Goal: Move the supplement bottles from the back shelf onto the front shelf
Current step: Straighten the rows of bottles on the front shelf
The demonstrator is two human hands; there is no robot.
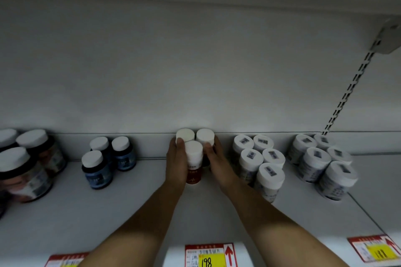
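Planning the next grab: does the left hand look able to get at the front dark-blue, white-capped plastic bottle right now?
Probably not yet: the left hand grips the three red-labelled white-capped bottles. Only bare white shelf lies between it and the dark-blue bottle.

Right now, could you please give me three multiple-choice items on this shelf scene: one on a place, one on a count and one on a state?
1. Where do the red bottles stand?
A) at the back of the shelf
B) at the front edge by the price tags
C) on a cart

2. How many blue bottles are there?
A) two
B) three
C) six

3. What are the left hand and the right hand doing?
A) hanging idle
B) peeling a tag
C) gripping the red bottles from both sides

Answers:
1 A, since the three white caps sit close against the rear wall.
2 B, since three white-capped blue bottles stand in one cluster.
3 C, since the fingers of each hand curl round the cluster's outer bottles.
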